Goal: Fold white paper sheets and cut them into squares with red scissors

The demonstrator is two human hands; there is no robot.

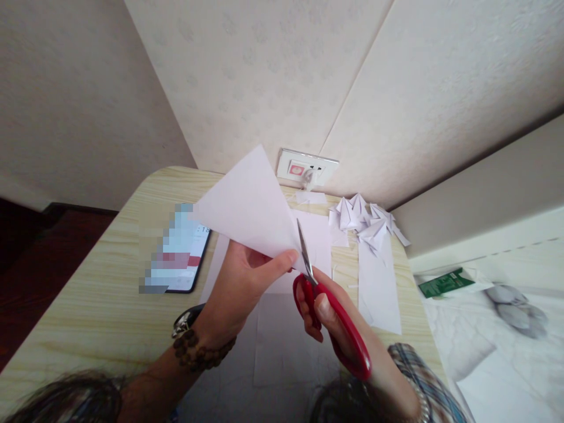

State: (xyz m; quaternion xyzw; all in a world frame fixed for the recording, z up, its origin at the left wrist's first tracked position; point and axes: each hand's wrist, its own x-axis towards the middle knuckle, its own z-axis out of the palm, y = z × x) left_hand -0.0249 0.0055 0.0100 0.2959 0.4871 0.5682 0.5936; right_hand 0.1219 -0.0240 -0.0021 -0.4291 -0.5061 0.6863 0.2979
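My left hand (251,276) pinches a folded white sheet of paper (247,200) along its lower edge, thumb on top. The paper is raised above the table, with one corner pointing up. In my right hand (324,311) is a pair of red-handled scissors (339,329), thumb and fingers through the loops. Their blades point up and away, at the paper's right edge close to my left thumb. I cannot tell whether the blades are cutting into it. More white sheets (282,346) lie beneath my hands.
A phone (185,252) with its screen lit lies left on the wooden table (110,276). Folded paper shapes (370,217) are heaped at the back right, near a paper strip (379,288). Thin paper scraps lie around. A wall socket (307,167) sits behind; a green-and-white packet (447,283) is right.
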